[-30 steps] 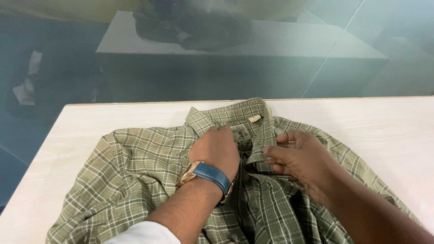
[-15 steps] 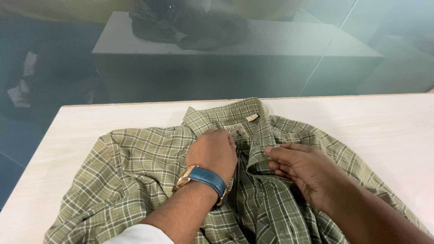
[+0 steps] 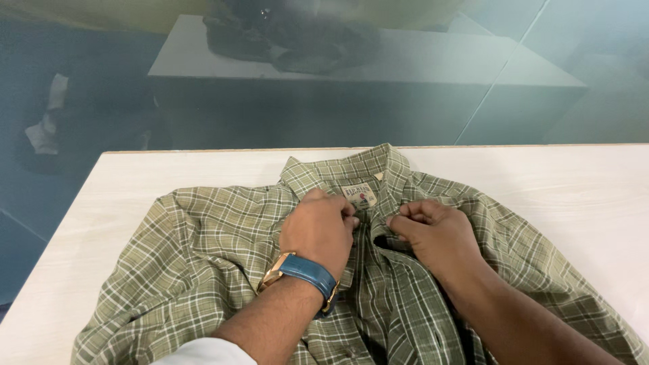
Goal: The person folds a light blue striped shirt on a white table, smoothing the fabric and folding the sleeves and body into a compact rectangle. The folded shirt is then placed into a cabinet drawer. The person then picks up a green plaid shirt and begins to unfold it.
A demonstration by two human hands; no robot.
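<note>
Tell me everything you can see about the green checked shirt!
The shirt is olive green with white and dark checks, looks like thin woven cotton, and lies front up, rumpled, on the pale table. Its collar points away, with a label inside. The left hand and right hand pinch the front edges just below the collar.

Beyond my pale wooden table [image 3: 135,182], a glass wall [image 3: 101,101] reflects a white bench [image 3: 419,61] bearing dark clothes [image 3: 291,40]

one green plaid shirt [image 3: 203,270], one pale table [image 3: 541,182], one blue-strapped watch [image 3: 304,274], two hands.
</note>
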